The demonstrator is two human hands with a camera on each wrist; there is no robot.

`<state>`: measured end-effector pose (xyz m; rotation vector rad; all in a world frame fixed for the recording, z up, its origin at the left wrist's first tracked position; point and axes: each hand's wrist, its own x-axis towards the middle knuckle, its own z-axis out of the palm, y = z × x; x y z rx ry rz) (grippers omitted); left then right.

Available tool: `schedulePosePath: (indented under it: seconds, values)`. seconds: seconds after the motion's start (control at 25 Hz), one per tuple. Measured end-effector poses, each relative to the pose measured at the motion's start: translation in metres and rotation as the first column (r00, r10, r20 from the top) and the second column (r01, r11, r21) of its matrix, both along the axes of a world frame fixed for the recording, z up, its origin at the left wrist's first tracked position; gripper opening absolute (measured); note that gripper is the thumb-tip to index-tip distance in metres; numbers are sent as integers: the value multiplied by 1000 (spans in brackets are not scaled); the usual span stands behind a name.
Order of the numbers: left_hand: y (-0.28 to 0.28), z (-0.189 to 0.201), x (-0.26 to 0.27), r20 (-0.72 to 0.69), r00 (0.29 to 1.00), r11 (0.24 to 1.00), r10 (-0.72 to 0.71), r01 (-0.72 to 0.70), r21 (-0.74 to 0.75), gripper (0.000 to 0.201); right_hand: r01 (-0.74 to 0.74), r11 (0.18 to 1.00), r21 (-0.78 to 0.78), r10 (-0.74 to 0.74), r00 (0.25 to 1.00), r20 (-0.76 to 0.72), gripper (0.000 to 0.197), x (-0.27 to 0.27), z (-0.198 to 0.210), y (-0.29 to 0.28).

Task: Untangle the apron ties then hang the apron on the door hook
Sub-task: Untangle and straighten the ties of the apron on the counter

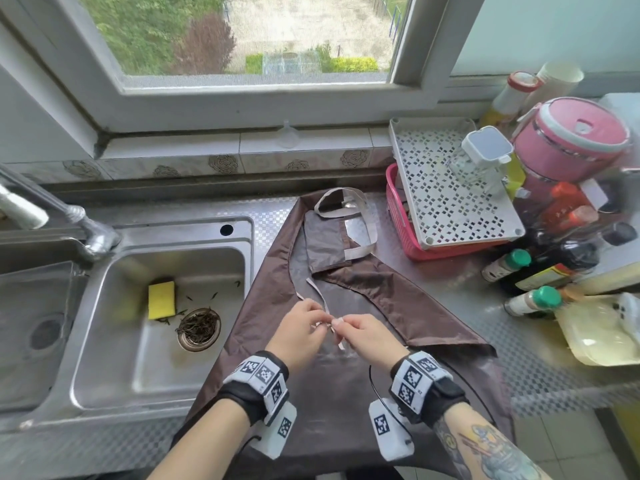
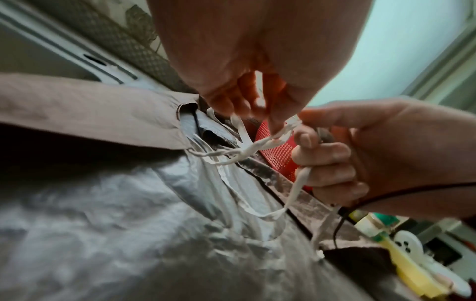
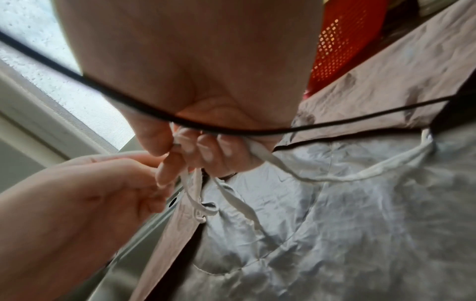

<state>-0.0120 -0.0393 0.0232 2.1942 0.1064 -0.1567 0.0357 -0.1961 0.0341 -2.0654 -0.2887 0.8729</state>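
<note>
A brown apron (image 1: 349, 282) lies spread on the steel counter, its pale neck loop (image 1: 346, 199) at the far end. Thin white ties (image 1: 320, 296) run from its edge up to my hands, which meet just above the cloth. My left hand (image 1: 320, 322) pinches the ties between thumb and fingertips. My right hand (image 1: 341, 323) grips them with curled fingers. In the left wrist view the ties (image 2: 268, 142) are twisted round each other between the left hand (image 2: 257, 110) and the right hand (image 2: 304, 130). In the right wrist view one tie (image 3: 270, 160) trails from the right hand (image 3: 180, 148) across the cloth. No door hook is in view.
A steel sink (image 1: 239, 223) with a yellow sponge (image 1: 161, 299) lies to the left of the apron. At the right stand a red basket (image 1: 394, 206) under a white perforated tray (image 1: 450, 192), several bottles (image 1: 509, 265) and a pink pot (image 1: 571, 140). A window (image 1: 242, 36) is behind.
</note>
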Motion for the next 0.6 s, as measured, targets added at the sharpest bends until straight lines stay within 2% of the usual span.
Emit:
schedulePosePath:
  seconds: [0.08,0.2,0.32,0.36,0.44,0.52,0.56,0.6]
  values:
    - [-1,1,0,-153,987,995,-37,23,-96,19,38,998,51,-35,998,-59,37,2,-5,-3]
    - [2,1,2,-321,947,981,-20,-44,-190,14,43,998,-41,-44,999,-25,31,4,-7,-9]
    - [9,3,7,-254,967,997,38,-52,-51,23,114,990,-85,-110,993,45,23,4,-9,-16]
    - [12,4,8,-216,974,997,64,-73,-34,27,155,981,-115,-143,984,104,20,5,-11,-19]
    - [22,7,9,-193,968,977,158,-181,-110,38,214,964,-156,-156,935,320,23,4,-14,-30]
    - [31,15,8,-249,912,864,325,-394,-314,48,195,964,-181,-63,830,555,19,3,-19,-47]
    - [35,20,8,-278,882,806,381,-464,-367,48,172,962,-213,3,772,636,17,2,-19,-57]
    - [40,25,9,-288,867,801,407,-491,-343,48,162,949,-269,69,728,682,18,1,-20,-66]
